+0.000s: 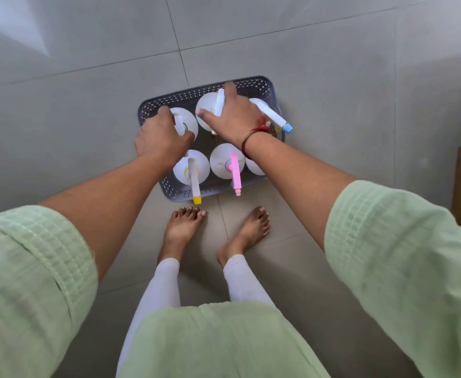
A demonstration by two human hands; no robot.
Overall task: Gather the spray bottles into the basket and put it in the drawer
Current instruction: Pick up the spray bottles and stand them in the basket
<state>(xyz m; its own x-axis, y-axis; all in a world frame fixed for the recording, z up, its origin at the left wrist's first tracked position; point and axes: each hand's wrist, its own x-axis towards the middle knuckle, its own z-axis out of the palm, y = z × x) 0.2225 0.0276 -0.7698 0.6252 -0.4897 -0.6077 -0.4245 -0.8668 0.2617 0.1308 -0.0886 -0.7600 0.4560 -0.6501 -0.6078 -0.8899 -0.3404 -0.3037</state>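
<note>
Both bare forearms are reaching straight down, pale green sleeves pushed up. Left hand (160,137) is curling closed in a fist-like grip; right hand (230,115) is closing fingers downward too.

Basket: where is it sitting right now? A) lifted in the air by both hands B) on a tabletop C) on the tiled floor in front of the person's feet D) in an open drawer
C: the basket rests on the floor tiles just ahead of the bare feet, while the left hand and right hand grip spray bottle tops inside it.
</note>
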